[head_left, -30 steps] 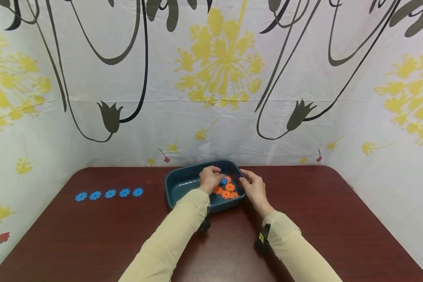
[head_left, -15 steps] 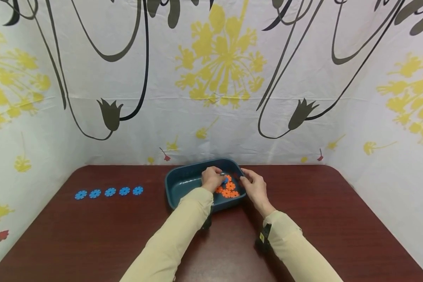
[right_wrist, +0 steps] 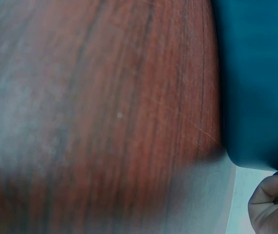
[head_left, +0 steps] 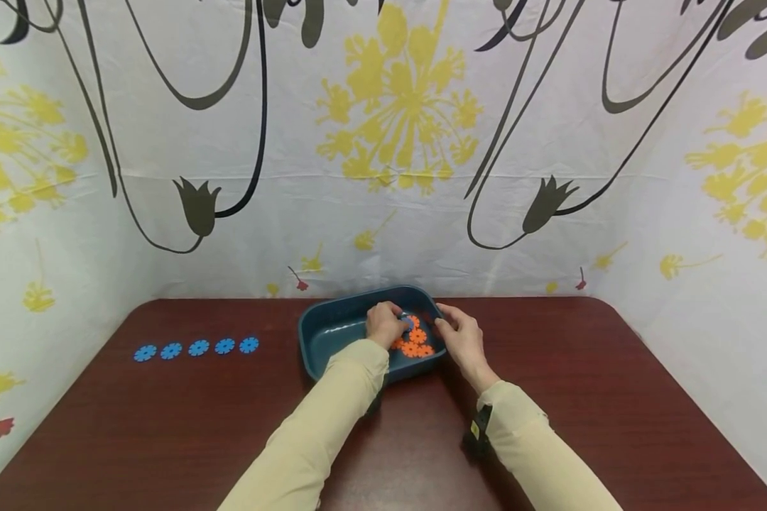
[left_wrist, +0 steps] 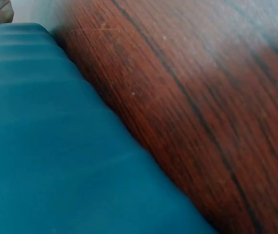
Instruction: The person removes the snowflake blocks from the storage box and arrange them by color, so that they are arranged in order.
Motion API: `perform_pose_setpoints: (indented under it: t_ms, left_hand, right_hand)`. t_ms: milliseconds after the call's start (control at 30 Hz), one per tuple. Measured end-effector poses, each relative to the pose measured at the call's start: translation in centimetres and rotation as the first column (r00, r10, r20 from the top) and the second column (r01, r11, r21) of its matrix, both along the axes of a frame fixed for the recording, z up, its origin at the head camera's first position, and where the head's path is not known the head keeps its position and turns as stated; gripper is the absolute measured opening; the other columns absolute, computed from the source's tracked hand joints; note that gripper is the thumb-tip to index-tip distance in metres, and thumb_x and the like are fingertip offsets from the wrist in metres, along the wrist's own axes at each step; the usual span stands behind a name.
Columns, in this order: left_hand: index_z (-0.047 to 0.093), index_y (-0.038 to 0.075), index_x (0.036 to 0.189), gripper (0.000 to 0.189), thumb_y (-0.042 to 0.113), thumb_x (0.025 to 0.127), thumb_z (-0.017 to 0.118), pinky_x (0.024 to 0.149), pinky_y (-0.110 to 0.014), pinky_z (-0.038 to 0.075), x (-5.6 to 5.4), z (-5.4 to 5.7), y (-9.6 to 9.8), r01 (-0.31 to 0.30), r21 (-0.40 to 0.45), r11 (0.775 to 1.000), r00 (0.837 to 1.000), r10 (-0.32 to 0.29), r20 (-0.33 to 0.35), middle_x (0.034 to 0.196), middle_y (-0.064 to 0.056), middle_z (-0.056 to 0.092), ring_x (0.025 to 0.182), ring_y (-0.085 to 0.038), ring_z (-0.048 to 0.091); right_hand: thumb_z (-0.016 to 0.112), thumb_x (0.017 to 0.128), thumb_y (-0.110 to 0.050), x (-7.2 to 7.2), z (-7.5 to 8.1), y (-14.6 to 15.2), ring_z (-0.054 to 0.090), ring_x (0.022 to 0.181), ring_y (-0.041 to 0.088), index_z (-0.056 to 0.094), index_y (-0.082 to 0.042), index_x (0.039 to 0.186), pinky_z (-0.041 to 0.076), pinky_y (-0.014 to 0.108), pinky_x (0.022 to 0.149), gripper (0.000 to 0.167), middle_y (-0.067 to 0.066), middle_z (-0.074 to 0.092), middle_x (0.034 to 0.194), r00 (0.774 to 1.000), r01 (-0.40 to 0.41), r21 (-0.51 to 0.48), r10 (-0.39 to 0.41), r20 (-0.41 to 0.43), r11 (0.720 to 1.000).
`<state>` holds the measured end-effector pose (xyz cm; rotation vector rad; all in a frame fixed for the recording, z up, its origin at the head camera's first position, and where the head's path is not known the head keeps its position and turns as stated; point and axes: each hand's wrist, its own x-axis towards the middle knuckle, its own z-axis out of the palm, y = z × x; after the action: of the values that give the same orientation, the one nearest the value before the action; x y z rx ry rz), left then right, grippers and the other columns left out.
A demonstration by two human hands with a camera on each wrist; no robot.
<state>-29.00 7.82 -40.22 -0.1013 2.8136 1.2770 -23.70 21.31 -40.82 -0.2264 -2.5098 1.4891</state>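
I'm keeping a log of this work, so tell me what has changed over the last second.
The left hand has shifted slightly right inside the tray, and less of the blue piece beside it now shows; whether it grips that piece is unclear. Nothing is visibly let go. The right hand stays at the tray's right rim; the orange pieces and row of five blue pieces stay put.

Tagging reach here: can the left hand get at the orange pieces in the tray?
Probably yes: the left hand is inside the tray beside the orange pieces, nothing blocking, though it seems to hold a blue piece.
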Motion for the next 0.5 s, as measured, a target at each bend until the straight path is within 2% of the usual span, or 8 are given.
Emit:
perform_pose_setpoints:
  t_ms: [500]
  left_hand:
    - [0.069,0.008,0.106,0.028,0.017,0.080,0.076,0.091,-0.037,0.049,-0.32,-0.25,0.15,0.035,-0.072,0.997,0.999,-0.034,0.026,0.110,-0.010,0.064,0.103,-0.025,0.059]
  right_hand:
    - [0.056,0.095,-0.014,-0.15,-0.07,-0.02,0.067,0.096,0.027,0.059,-0.014,0.128,0.054,0.038,0.080,0.033,0.018,0.066,0.098,1.000,0.008,0.005,-0.009,0.008,1.000]
